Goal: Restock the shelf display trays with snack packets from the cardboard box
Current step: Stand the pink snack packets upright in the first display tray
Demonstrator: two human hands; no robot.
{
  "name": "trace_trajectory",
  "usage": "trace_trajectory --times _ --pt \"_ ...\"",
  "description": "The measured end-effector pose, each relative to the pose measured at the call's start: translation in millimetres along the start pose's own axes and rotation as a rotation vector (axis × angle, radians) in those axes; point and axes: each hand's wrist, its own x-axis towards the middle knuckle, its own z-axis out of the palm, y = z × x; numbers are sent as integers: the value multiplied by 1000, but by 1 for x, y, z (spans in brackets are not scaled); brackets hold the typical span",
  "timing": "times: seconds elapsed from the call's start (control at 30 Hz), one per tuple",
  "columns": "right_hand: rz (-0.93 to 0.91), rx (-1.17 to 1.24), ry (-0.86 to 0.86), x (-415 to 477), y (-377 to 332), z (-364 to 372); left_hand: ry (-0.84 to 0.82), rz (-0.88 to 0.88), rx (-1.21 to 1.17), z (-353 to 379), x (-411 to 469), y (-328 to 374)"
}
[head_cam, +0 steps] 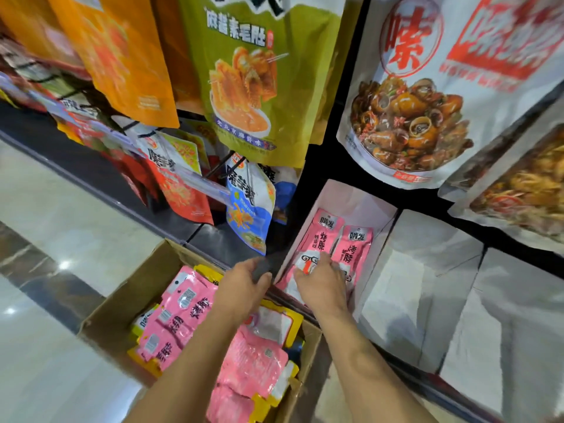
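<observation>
Head: R grip (320,285) pinches glossy pink pkt (320,241) (white card tray (346,198)); L grip (244,288) unclear.

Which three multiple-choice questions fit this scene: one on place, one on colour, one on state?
1. Where is the right hand? A on the floor; B at packets in the white tray; C on the green bag.
2. What colour are those packets? A pink; B blue; C green.
3. How is the cardboard box? A taped shut; B folded flat; C open, holding packets.
B: it pinches them inside the tray. A: the wrappers are pink. C: flaps stand apart, packets show.
</observation>
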Motion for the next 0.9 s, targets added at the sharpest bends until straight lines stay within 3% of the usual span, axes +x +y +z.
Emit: trace_trajectory --times 0.1,0.33,0.53,0.9 --pt "-122 -146 -5 -20 -9 -7 63 20 151 -20 -22 -10" --pt "-417 -270 -85 -67 -28 7 119 -210 351 -60 -77 -56" --pt "-541 -374 -184 -103 -32 42 147 -353 252 -59 -116 -106" --pt "-568 -536 -282 -119 -11 89 16 -554 109 -28 -140 -114"
